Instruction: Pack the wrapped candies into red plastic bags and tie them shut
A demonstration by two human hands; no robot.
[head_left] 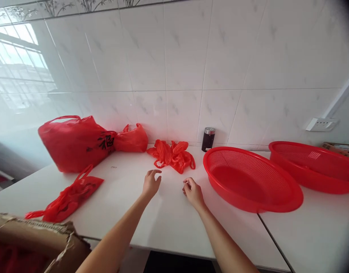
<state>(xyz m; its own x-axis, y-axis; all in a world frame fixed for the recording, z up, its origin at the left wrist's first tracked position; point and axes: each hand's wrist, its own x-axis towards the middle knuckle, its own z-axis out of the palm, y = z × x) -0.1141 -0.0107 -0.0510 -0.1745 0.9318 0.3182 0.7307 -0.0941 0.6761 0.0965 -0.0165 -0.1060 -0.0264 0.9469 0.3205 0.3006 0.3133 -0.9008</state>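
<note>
Over the white table (163,220), my left hand (152,183) is open, its thumb and fingers apart with nothing between them. To its right, my right hand (193,192) has its fingers curled together; a small pale glint shows at the fingertips, too small to name. Just beyond both hands lies a crumpled heap of red plastic bags (172,154), which neither hand touches. A red perforated plastic basket (248,178) sits to the right of my right hand, apart from it.
A large full red bag (74,146) and a smaller red bag (131,139) stand by the wall. A flat red bag (69,201) lies left, near a torn cardboard box (40,235). A dark canister (208,140) and second red basket (313,167) are at right.
</note>
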